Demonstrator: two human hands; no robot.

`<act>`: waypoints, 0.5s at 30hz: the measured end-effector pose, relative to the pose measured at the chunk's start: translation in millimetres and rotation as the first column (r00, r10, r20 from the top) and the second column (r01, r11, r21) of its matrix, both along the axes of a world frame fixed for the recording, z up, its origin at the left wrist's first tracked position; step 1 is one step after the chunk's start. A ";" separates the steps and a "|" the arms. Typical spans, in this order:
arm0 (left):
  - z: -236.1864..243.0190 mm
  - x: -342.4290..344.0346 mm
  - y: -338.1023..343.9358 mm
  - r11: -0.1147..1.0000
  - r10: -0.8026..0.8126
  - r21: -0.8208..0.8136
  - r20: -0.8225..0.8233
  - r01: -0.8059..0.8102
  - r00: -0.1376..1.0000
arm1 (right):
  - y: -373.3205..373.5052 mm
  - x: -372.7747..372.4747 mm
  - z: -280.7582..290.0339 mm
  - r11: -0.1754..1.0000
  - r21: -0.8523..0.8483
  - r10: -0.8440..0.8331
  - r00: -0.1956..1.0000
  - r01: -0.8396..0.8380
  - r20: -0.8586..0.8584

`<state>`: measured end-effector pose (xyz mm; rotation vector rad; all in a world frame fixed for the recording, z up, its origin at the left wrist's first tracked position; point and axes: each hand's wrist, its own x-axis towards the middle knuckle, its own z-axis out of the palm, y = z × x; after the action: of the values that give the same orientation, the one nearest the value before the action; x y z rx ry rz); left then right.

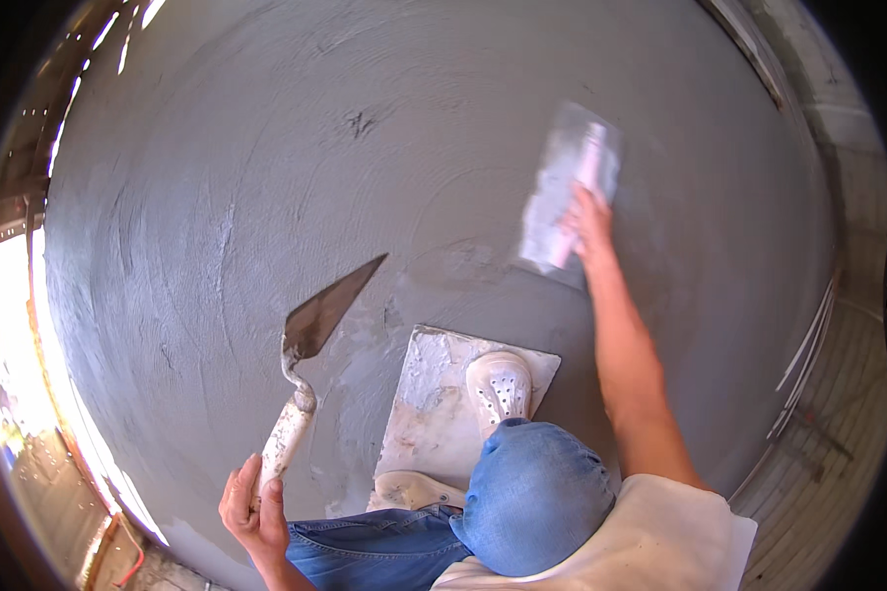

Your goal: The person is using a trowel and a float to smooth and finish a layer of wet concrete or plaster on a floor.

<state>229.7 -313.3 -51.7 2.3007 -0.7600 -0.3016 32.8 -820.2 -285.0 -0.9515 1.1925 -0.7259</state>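
My left hand [255, 507] is closed around the pale, worn handle of a pointing trowel [315, 325]. Its dark pointed blade tilts up to the right, over the grey floor. At arm's length on the right, my right hand [588, 219] grips the light pink handle of a rectangular finishing trowel [552, 192]. That trowel looks slightly smeared by motion, its flat blade at the surface. Smooth wet-looking grey cement [414, 167] spreads under both tools, with curved sweep marks and a small rough dark spot.
I crouch on a square, cement-stained board [424, 394], wearing pale perforated clogs [501, 382]. Bright gaps and a slatted wall [30, 197] border the floor at left. Along the right edge run a block wall [848, 128] and thin pale rods [806, 355]. A red cord [133, 563] lies lower left.
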 end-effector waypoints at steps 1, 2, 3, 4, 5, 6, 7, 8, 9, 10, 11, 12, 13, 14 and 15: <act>-9.2 -2.6 3.1 1.000 0.018 0.003 0.005 -0.018 1.000 | 13.6 41.3 -9.4 0.997 -0.013 0.077 0.997 -0.077 -0.011; -16.7 -6.5 6.8 0.998 0.053 -0.016 0.040 -0.053 0.998 | 30.1 81.0 -16.1 0.987 0.010 0.160 0.985 -0.161 0.059; -20.7 -9.0 11.5 0.996 0.080 -0.031 0.071 -0.078 0.994 | 43.5 116.3 -23.9 0.962 -0.001 0.272 0.958 -0.273 0.089; -23.9 -10.7 18.6 0.996 0.087 -0.019 0.082 -0.086 0.993 | 61.0 153.0 -26.4 0.944 -0.027 0.329 0.941 -0.328 0.080; -21.6 -13.7 20.0 0.995 0.098 -0.001 0.079 -0.098 0.992 | 76.1 184.3 -33.5 0.924 -0.071 0.382 0.916 -0.376 0.118; -20.2 -14.8 21.7 0.995 0.101 0.017 0.109 -0.103 0.989 | 96.6 209.1 -40.3 0.901 -0.068 0.434 0.897 -0.429 0.088; -22.7 -15.3 22.6 0.994 0.101 0.028 0.144 -0.106 0.984 | 120.8 226.6 -51.1 0.872 -0.121 0.487 0.867 -0.475 0.105; -27.6 -18.0 26.6 0.994 0.106 0.024 0.152 -0.111 0.983 | 145.5 237.5 -61.1 0.823 -0.120 0.564 0.824 -0.555 0.058; -31.4 -21.2 32.6 0.994 0.102 0.025 0.154 -0.107 0.983 | 172.1 246.6 -77.0 0.807 -0.101 0.588 0.806 -0.581 0.061; -35.5 -25.2 40.5 0.984 0.169 0.040 0.128 -0.175 0.977 | 196.1 249.6 -92.7 0.762 -0.162 0.642 0.765 -0.627 0.057; -38.2 -28.3 49.9 0.966 0.242 0.066 0.113 -0.250 0.964 | 222.5 249.7 -96.5 0.679 -0.156 0.727 0.687 -0.717 0.005; -49.2 -32.0 40.5 0.976 0.215 0.024 0.077 -0.217 0.974 | 218.1 238.8 -141.4 0.590 -0.464 0.718 0.692 -0.661 -0.073; -46.8 -31.7 52.0 0.962 0.261 0.062 0.101 -0.267 0.960 | 249.3 240.8 -124.2 0.440 -0.414 0.851 0.517 -0.797 -0.091; -44.7 -30.8 62.6 0.944 0.303 0.095 0.126 -0.316 0.945 | 276.3 237.5 -105.9 0.352 -0.313 0.909 0.402 -0.882 -0.111; -44.6 -31.9 63.6 0.943 0.306 0.095 0.130 -0.319 0.943 | 276.2 230.9 -94.2 0.349 -0.315 0.910 0.399 -0.882 -0.109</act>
<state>197.7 -249.7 -96.2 2.5198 -0.4267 -0.0708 263.7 -544.0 -379.2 -1.6402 0.2739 -0.0118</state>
